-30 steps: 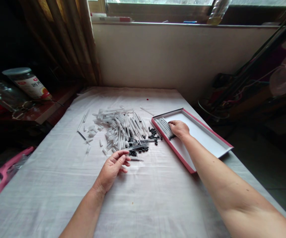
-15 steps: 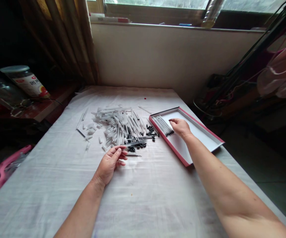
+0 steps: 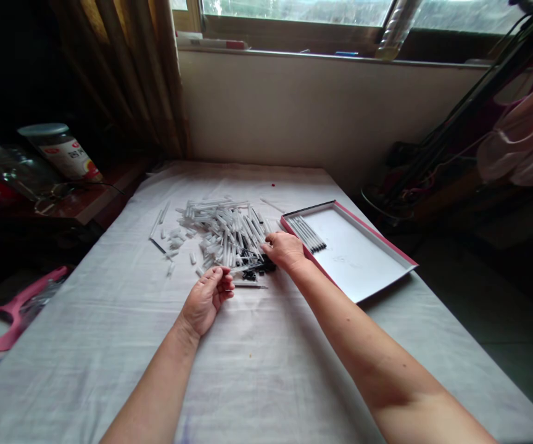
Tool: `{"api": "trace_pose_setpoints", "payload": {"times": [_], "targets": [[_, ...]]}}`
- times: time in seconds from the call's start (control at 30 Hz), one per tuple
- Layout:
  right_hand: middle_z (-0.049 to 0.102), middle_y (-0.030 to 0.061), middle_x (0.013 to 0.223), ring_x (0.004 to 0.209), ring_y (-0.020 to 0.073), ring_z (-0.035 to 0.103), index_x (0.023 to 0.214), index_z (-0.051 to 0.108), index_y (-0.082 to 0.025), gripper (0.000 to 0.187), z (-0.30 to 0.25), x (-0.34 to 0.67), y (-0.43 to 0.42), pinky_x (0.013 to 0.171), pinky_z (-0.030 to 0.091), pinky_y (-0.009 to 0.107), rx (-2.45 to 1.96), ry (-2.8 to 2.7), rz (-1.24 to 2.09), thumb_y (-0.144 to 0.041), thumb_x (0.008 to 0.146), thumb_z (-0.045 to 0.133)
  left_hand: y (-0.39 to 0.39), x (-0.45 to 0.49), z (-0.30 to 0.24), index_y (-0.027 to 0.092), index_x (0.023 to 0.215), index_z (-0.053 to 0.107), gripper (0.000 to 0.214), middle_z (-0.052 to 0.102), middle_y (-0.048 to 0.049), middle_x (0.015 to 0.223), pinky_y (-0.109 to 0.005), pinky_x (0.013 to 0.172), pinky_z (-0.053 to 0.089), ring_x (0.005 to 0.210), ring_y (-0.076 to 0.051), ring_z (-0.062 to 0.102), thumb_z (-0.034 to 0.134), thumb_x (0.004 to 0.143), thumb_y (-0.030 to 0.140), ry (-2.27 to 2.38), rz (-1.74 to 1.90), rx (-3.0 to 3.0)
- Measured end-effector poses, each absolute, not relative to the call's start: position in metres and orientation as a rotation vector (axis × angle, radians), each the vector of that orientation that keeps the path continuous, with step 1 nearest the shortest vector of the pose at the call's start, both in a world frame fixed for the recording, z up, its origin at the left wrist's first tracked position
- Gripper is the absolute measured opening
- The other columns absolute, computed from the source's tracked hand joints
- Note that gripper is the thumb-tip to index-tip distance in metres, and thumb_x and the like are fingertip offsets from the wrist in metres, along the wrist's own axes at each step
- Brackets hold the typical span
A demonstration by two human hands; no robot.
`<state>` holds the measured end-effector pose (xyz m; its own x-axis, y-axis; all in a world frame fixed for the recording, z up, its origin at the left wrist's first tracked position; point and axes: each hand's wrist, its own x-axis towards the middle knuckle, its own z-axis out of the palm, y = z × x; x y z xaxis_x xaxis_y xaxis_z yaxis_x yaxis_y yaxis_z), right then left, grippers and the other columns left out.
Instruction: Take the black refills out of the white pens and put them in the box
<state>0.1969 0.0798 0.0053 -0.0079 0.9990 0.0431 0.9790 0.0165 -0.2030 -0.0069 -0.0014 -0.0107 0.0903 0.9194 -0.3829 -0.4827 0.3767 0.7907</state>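
Observation:
A loose heap of clear pen barrels lies on the white cloth, with small black pen plugs and thin pen refills at its near right side. My left hand is at the heap's near edge, thumb and fingertips pinched together by the refill ends; whatever they grip is too small to make out. Over the right edge of the heap, my right hand reaches with thumb and forefinger slightly apart, nothing visible between them. Beside it, a red-rimmed box lid holds a row of assembled pens.
Short clear caps and a few stray barrels lie left of the heap. A labelled jar stands on a side table at left. Pink-handled scissors are by the table's left edge. A wall rises behind the table.
My right hand has left the inside of the box lid and moved left to the heap's right edge. My left hand stays pinched in nearly the same place.

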Motion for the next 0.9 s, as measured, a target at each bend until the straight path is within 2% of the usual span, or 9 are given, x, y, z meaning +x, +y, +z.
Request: {"api": "trace_pose_setpoints", "payload": {"times": [0.2,0.3,0.47,0.57,0.63,0.73,0.8,0.83,0.9], "targets": [[0.075,0.0158,0.102,0.096,0.0279,0.07,0.097,0.076,-0.017,0.027,0.015,0.185,0.087,0.078,0.051,0.033,-2.205,-2.142,0.122,-0.026,0.088,0.052,0.0,-0.006,-0.01,0.017,0.083,0.064,0.022,0.065,0.0022,0.068,-0.019,0.052,0.052,0.056,-0.009,0.061,0.077,0.072,0.028,0.99,1.096,0.559],[0.075,0.0174,0.1,0.094,0.0287,0.071,0.096,0.075,-0.016,0.027,0.017,0.194,0.082,0.079,0.051,0.035,-2.219,-2.045,0.155,-0.026,0.087,0.052,-0.002,-0.005,-0.011,0.016,0.084,0.064,0.027,0.065,0.0017,0.069,-0.019,0.053,0.051,0.057,-0.009,0.061,0.079,0.068,0.032,1.004,1.102,0.606],[0.076,0.0082,0.083,0.08,0.0232,0.07,0.09,0.071,-0.019,0.024,-0.002,0.22,0.047,0.077,0.053,0.034,-1.876,-1.469,0.396,-0.036,0.083,0.055,-0.014,0.004,-0.016,0.017,0.088,0.066,0.032,0.068,-0.002,0.075,-0.023,0.059,0.05,0.065,-0.014,0.063,0.074,0.072,0.044,1.152,1.126,1.017],[0.074,0.0068,0.078,0.068,0.0198,0.068,0.086,0.067,-0.017,0.029,-0.019,0.22,0.021,0.066,0.055,0.031,-1.519,-1.215,0.643,-0.044,0.077,0.062,-0.023,0.009,-0.017,0.021,0.101,0.068,0.027,0.07,-0.009,0.102,-0.034,0.085,0.052,0.097,-0.024,0.066,0.068,0.08,0.038,1.367,1.311,1.482],[0.072,0.0059,0.076,0.065,0.018,0.066,0.083,0.066,-0.018,0.028,-0.025,0.212,0.008,0.065,0.054,0.03,-1.421,-1.207,0.723,-0.044,0.075,0.065,-0.026,0.01,-0.017,0.023,0.113,0.066,0.032,0.062,-0.0125,0.127,-0.042,0.105,0.041,0.124,-0.029,0.054,0.066,0.083,0.032,1.476,1.433,1.816],[0.07,0.004,0.073,0.065,0.0161,0.064,0.081,0.066,-0.018,0.022,-0.023,0.198,-0.004,0.065,0.053,0.028,-1.346,-1.338,0.835,-0.04,0.077,0.066,-0.026,0.007,-0.019,0.023,0.125,0.063,0.041,0.047,-0.0144,0.146,-0.05,0.116,0.023,0.141,-0.032,0.035,0.064,0.084,0.027,1.562,1.437,2.151],[0.07,0.0035,0.073,0.065,0.0156,0.064,0.081,0.066,-0.018,0.019,-0.018,0.191,-0.008,0.064,0.053,0.027,-1.276,-1.425,0.912,-0.037,0.078,0.066,-0.023,0.004,-0.021,0.024,0.125,0.063,0.04,0.049,-0.014,0.145,-0.053,0.117,0.015,0.141,-0.034,0.035,0.064,0.085,0.028,1.615,1.367,2.215],[0.07,0.0034,0.073,0.066,0.0155,0.064,0.082,0.066,-0.019,0.019,-0.016,0.189,-0.008,0.064,0.053,0.027,-1.241,-1.45,0.947,-0.037,0.078,0.066,-0.021,0.002,-0.023,0.025,0.123,0.065,0.037,0.056,-0.0137,0.139,-0.054,0.117,0.013,0.136,-0.034,0.042,0.063,0.086,0.029,1.617,1.308,2.21],[0.071,0.0036,0.076,0.069,0.0159,0.066,0.083,0.066,-0.019,0.019,-0.013,0.188,-0.004,0.065,0.054,0.027,-1.186,-1.476,1.014,-0.037,0.078,0.065,-0.019,0.0,-0.024,0.025,0.114,0.07,0.029,0.069,-0.0121,0.117,-0.052,0.115,0.021,0.117,-0.031,0.059,0.06,0.087,0.032,1.561,1.179,2.138]]}}
